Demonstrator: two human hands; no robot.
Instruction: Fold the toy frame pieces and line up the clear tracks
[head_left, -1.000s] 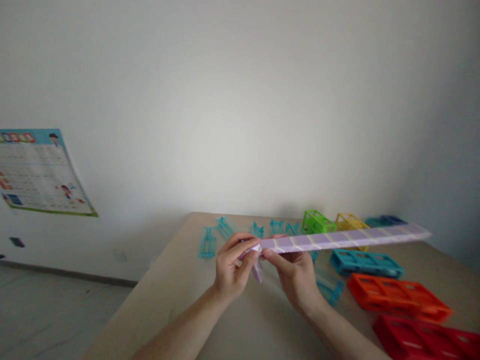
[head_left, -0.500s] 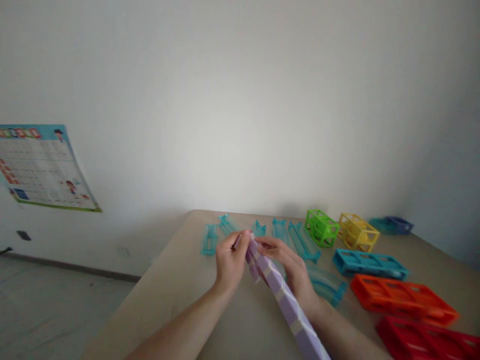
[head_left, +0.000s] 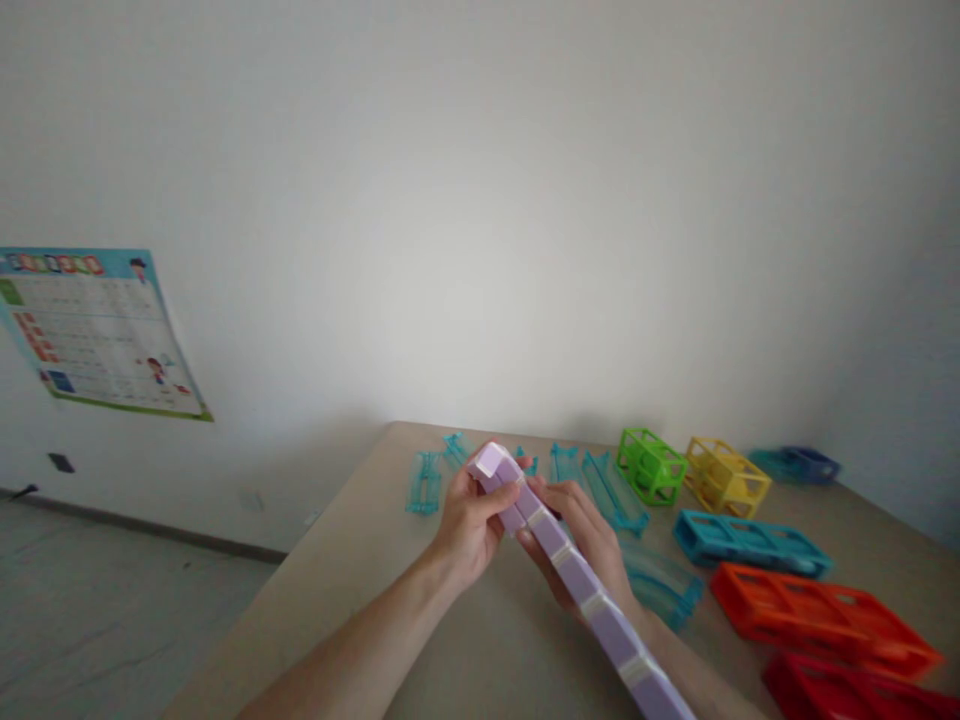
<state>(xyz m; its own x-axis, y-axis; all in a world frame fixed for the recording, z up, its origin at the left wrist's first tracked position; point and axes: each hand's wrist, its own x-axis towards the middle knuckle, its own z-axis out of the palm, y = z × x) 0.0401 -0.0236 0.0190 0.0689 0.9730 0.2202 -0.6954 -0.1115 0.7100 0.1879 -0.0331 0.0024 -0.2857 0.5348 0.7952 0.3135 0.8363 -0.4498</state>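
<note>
A long lilac segmented bar with pale cross bands (head_left: pixel 577 578) slants from the middle of the view down to the bottom edge. My left hand (head_left: pixel 474 515) is closed round its far end, with the thumb pressed on the upper face. Beside that end a short lilac piece lies against the bar; I cannot tell whether the two are joined. My right hand (head_left: pixel 585 535) grips the bar from the right, a little nearer to me, its fingers partly hidden by it. Both hands are above the table (head_left: pixel 352 580).
Clear turquoise track pieces (head_left: pixel 425 482) lie behind the hands. To the right stand a green frame block (head_left: pixel 651 467), a yellow one (head_left: pixel 726 478), a turquoise frame (head_left: pixel 750 543), an orange frame (head_left: pixel 821 615) and a red frame (head_left: pixel 847 690). A wall rises behind the table.
The bar has turned so its far end and broad face show. My left hand has shifted from a fingertip pinch to a thumb-on-top grip, and my right hand has slid lower along the bar.
</note>
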